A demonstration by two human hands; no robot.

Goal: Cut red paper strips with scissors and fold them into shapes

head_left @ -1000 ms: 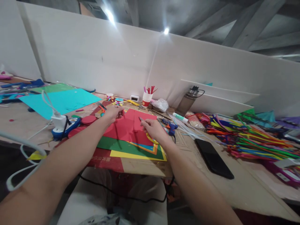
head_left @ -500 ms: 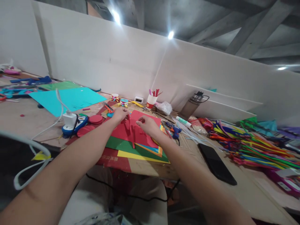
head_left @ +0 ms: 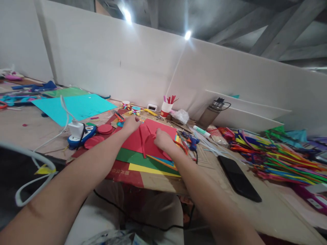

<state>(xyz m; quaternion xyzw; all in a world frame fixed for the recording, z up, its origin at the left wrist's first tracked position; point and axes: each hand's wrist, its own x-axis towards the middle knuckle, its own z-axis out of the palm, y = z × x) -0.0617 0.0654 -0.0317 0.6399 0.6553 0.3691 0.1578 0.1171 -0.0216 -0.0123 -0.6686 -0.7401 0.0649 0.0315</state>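
Note:
My left hand (head_left: 131, 124) is closed at the top end of a narrow red paper strip (head_left: 142, 143), which hangs down over red paper. My right hand (head_left: 163, 140) has its fingers curled together over the right part of the red paper sheet (head_left: 133, 141); whatever it holds is hidden. Under the red sheet lie a green sheet (head_left: 130, 156) and a yellow sheet (head_left: 143, 169). An orange loop (head_left: 183, 147) shows beside my right wrist, its kind unclear. Round red discs (head_left: 105, 129) are stacked left of my left forearm.
A blue glue gun (head_left: 191, 140), a glue stick (head_left: 201, 131) and a black phone (head_left: 238, 178) lie to the right. Farther right are colourful pipe cleaners (head_left: 278, 158). Behind stand a paper cup of sticks (head_left: 166, 108) and a bottle (head_left: 211, 112). A power strip (head_left: 81, 135) sits left.
My right hand has moved slightly right and down, and its fingers have curled in. The red strip's lower end has swung slightly left and up. An orange loop now shows by my right wrist.

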